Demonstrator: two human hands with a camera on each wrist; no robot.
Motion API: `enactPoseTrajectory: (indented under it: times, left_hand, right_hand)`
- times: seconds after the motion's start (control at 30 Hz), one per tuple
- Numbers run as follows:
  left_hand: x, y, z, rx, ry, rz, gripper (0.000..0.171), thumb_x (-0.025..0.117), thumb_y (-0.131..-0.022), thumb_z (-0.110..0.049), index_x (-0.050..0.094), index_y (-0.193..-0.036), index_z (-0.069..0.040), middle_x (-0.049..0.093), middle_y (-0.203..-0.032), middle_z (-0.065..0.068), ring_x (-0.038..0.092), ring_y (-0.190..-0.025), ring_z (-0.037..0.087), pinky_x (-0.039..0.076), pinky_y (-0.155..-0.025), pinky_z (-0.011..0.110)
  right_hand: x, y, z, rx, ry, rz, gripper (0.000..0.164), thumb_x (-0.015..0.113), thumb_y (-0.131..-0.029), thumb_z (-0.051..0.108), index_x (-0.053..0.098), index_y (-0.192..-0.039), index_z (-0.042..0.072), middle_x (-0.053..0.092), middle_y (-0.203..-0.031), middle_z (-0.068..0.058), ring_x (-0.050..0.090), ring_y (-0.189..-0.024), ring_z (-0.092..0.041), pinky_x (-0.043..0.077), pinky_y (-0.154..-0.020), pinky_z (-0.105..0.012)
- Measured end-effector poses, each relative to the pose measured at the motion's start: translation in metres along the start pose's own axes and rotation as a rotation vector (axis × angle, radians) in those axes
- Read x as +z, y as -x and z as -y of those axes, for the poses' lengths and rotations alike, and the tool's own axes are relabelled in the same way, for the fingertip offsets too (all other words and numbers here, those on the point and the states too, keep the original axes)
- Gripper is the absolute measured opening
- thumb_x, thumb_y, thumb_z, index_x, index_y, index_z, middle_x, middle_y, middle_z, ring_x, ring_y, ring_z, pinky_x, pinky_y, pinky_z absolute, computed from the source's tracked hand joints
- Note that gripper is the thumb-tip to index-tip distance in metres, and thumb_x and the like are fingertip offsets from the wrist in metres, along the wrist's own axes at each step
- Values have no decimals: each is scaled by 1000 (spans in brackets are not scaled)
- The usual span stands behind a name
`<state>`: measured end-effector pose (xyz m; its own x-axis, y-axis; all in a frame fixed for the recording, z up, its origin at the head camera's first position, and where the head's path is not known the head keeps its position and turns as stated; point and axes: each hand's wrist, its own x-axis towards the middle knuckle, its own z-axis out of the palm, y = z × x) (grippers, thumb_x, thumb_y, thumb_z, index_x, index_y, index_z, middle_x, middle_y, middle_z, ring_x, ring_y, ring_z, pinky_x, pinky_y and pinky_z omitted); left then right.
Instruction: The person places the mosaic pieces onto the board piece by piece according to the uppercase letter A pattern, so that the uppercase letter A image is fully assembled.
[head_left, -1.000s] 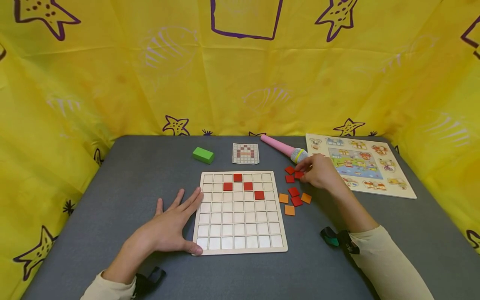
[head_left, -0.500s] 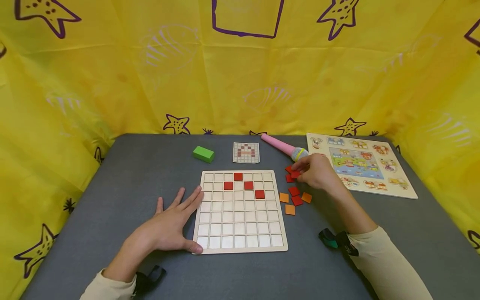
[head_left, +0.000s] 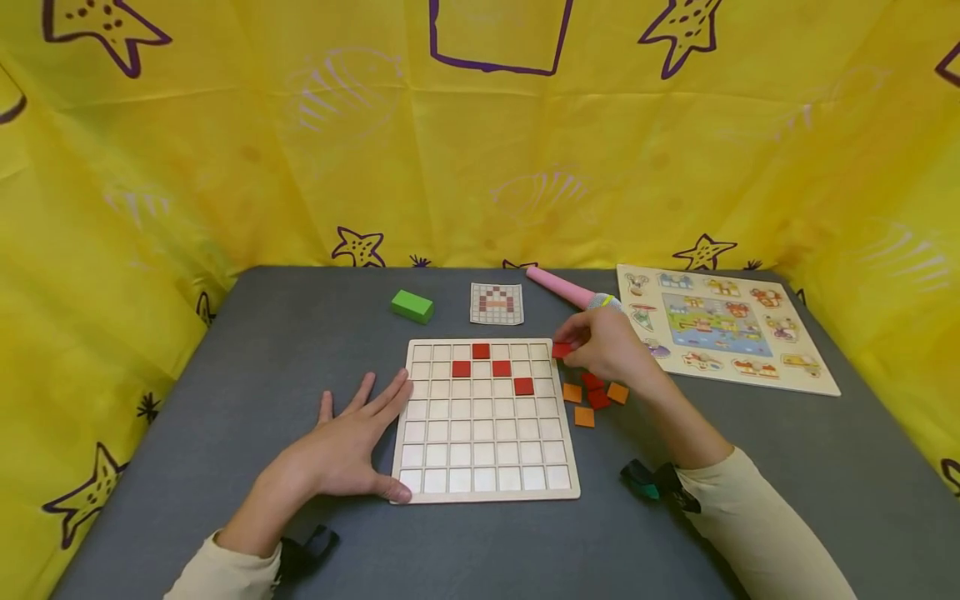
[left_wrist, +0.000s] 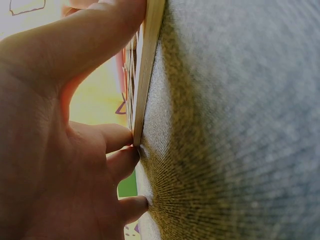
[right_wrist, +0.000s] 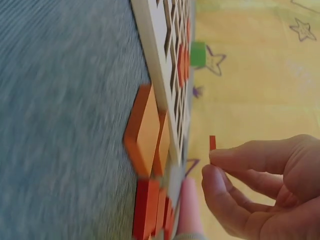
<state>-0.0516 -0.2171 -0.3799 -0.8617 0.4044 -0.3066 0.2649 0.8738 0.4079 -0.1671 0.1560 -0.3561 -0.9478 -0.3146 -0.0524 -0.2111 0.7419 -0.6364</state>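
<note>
A wooden grid board [head_left: 486, 493] lies on the grey table with several red tiles [head_left: 523, 387] set in its upper cells. My left hand [head_left: 341, 454] is spread along the board's left side, thumb at the lower corner and fingertips at the left edge; the left wrist view shows the fingers touching the board's rim [left_wrist: 146, 75]. Between thumb and fingertips my right hand [head_left: 611, 348] pinches a red tile [head_left: 561, 350] near the board's upper right corner. In the right wrist view that tile [right_wrist: 212, 142] appears edge-on, raised off the table.
Loose orange tiles [head_left: 584, 417] and red tiles [head_left: 597, 399] lie right of the board. Behind it are a green block [head_left: 412, 306] and a small pattern card [head_left: 497, 304]. A pink toy microphone [head_left: 558, 286] and a picture puzzle board [head_left: 716, 325] lie at the back right.
My right hand has lifted a red tile from the loose group and carried it left to the board's upper right corner. My left hand stays against the board.
</note>
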Motion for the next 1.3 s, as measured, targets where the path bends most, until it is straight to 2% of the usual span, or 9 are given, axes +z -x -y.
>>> enactPoseTrajectory:
  times: [0.43, 0.73, 1.0, 1.3]
  left_hand:
    - [2, -4, -1, -25, -13, 8, 140, 86, -63, -75, 13, -169, -20, 3, -178, -2, 0, -161, 48, -4, -106, 89]
    - [1, -6, -2, -10, -27, 6, 139, 87, -64, -73, 14, -169, -19, 3, -178, -1, 0, -161, 48, -4, -107, 89]
    - [0, -5, -2, -15, -20, 9, 139, 88, -64, -72, 14, -169, -18, 2, -178, -1, -1, -161, 47, -5, -107, 89]
    - [0, -2, -1, -21, -18, 15, 139, 86, -65, -74, 14, -169, -19, 3, -178, -1, -1, -160, 48, -4, -106, 89]
  right_hand:
    - [24, -11, 32, -83, -7, 47, 23, 87, -78, 5, 82, -100, 9, 77, -91, -5, 68, -83, -19, 57, -76, -33]
    - [40, -14, 55, -74, -15, 114, 23, 84, -79, 3, 82, -100, 12, 76, -89, -1, 67, -82, -16, 57, -74, -30]
    - [58, -21, 68, -122, -23, 153, 25, 81, -76, -1, 82, -98, 12, 76, -86, 0, 66, -80, -13, 55, -74, -28]
    - [75, -28, 84, -113, -99, 219, 27, 83, -71, -2, 81, -95, 11, 73, -79, 2, 65, -76, -12, 54, -69, -25]
